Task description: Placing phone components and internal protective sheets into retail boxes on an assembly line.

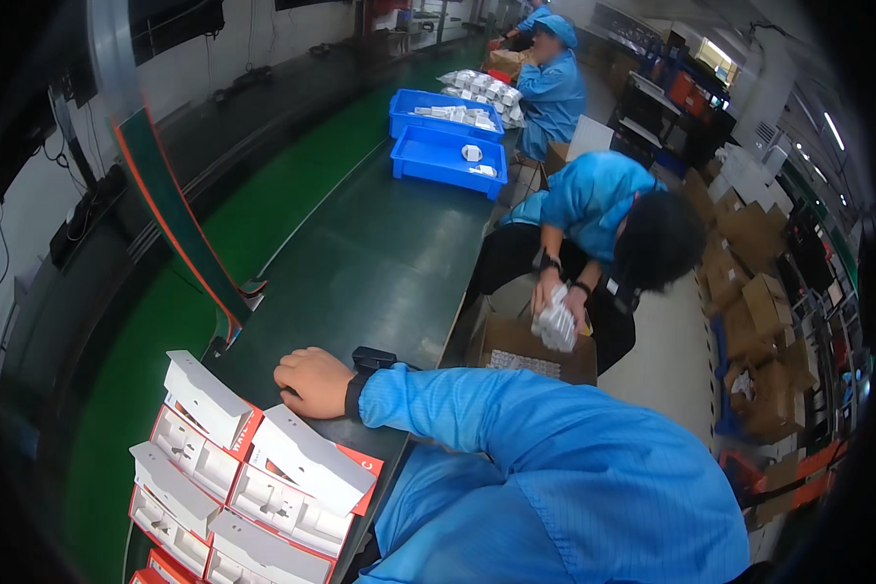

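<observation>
My right hand [313, 382] lies on the dark green work surface [360, 263], palm down. Its fingers bend loosely with a gap by the thumb, and nothing shows in them. A dark wrist strap sits at the blue sleeve's end. Just below the hand stand several red and white cartons [307, 457], their white lids tilted up. Inside the cartons are white parts [280, 504] with dark cut-outs like sockets. My left hand is out of view.
Two blue bins [438, 170] with white pieces stand farther along the surface, beside bagged white parts [482, 88]. At right, a co-worker bends over a cardboard box [579, 362], holding white pieces [555, 323]. An orange-edged upright post [170, 214] rises at left.
</observation>
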The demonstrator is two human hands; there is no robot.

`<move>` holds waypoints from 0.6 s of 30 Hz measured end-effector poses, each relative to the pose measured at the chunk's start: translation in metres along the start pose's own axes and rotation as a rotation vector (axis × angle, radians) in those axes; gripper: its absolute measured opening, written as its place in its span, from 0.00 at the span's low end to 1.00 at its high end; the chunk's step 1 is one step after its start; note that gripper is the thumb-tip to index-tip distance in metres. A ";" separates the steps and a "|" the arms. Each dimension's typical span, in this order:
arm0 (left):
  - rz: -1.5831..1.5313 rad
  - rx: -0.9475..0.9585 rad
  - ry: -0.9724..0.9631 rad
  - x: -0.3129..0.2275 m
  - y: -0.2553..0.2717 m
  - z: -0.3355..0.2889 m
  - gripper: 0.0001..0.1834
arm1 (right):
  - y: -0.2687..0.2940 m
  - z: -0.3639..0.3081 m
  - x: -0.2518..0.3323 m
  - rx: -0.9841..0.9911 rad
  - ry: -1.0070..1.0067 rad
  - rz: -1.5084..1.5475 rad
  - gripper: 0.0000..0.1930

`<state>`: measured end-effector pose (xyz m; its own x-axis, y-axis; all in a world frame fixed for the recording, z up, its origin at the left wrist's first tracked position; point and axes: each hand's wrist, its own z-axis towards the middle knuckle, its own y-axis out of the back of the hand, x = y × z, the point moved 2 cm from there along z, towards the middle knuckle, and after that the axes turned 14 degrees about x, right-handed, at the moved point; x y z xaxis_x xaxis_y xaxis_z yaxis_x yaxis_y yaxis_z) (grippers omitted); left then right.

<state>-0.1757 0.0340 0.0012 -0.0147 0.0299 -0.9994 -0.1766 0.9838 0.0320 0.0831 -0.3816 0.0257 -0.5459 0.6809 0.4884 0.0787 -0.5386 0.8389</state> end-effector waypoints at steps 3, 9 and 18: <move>-0.018 -0.094 0.086 -0.008 -0.006 0.002 0.40 | -0.001 0.000 -0.001 -0.012 0.007 0.015 0.07; -0.036 -0.129 0.144 -0.013 -0.005 0.000 0.40 | -0.002 -0.001 0.001 -0.021 0.013 0.003 0.07; 0.009 -0.131 0.118 -0.019 -0.014 0.003 0.40 | -0.001 -0.001 0.002 0.036 0.025 0.011 0.07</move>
<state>-0.1700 0.0198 0.0199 -0.1311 0.0098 -0.9913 -0.3021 0.9520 0.0494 0.0814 -0.3800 0.0253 -0.5653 0.6623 0.4916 0.1141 -0.5275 0.8419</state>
